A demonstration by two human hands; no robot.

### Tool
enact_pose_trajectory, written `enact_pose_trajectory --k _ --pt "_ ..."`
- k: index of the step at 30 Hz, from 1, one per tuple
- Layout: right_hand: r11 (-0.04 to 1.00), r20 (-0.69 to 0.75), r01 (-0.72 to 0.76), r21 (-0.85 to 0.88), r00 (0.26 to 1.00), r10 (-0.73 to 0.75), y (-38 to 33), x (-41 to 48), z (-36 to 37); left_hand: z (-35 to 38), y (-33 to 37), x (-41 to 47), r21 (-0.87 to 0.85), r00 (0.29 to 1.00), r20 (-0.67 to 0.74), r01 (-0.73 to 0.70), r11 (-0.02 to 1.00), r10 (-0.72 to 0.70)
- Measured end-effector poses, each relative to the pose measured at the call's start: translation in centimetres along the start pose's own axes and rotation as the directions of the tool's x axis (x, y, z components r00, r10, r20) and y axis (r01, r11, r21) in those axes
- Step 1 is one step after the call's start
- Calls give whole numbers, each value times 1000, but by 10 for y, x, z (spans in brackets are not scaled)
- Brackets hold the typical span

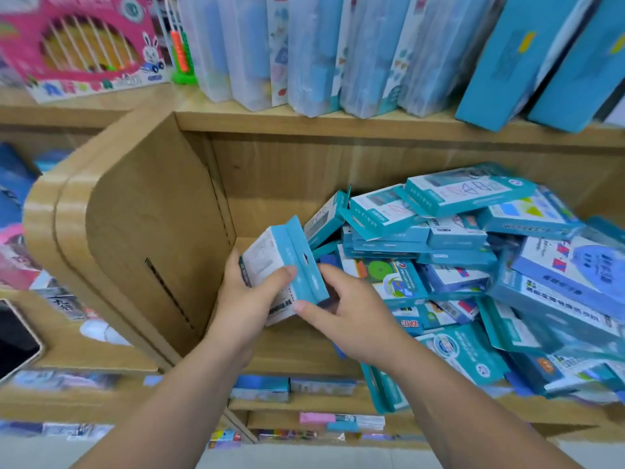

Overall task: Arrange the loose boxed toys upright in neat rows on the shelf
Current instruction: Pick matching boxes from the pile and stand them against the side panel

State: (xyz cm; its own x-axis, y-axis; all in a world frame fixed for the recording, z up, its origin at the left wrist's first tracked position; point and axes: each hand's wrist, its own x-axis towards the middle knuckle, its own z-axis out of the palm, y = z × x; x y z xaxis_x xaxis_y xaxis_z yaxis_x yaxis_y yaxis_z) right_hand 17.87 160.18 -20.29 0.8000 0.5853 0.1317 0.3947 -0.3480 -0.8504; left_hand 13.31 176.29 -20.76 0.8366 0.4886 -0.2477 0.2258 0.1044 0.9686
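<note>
Left hand (248, 299) and right hand (348, 313) both gripping one teal boxed toy (284, 265), tilted, beside jumbled box pile (473, 265), wooden shelf (304, 346) beneath.

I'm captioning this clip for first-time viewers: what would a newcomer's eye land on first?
First, the jumbled heap of teal boxed toys filling the right side of the middle shelf. At the centre, the left hand and right hand together grip a few small boxes in front of that shelf's left end. The bright pink box on the upper shelf, top left, also stands out.
</note>
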Motion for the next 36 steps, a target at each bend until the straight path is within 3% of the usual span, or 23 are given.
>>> enact_pose_trajectory --k 5,7,12,14,23,29,36 --pt "973 -64 -30 -229 998 16 1 25 0 7 -12 10 -130 1000 -6 -18 991 18" --pt "951 -77 -37 -308 997 14 -1 40 -3 4 -13 15 -90 1000 -6 -2 996 2" --pt "895 -68 -38 -444 998 9 -11 92 -5 -10 -20 25 61 994 -44 -97 993 100" --pt "863 -54 -45 -504 998 21 -13 114 0 -10 -22 29 148 988 3 -152 977 154" --pt "845 -14 -88 -528 995 95 -8 177 26 -19 -30 76 412 984 76 -178 894 161" --pt "793 -72 -59 -606 997 19 -3 188 35 -9 -46 95 433 983 166 -150 889 85" --pt "833 -134 -88 -546 991 17 6 186 28 -4 -58 105 461 961 203 -264 848 188"
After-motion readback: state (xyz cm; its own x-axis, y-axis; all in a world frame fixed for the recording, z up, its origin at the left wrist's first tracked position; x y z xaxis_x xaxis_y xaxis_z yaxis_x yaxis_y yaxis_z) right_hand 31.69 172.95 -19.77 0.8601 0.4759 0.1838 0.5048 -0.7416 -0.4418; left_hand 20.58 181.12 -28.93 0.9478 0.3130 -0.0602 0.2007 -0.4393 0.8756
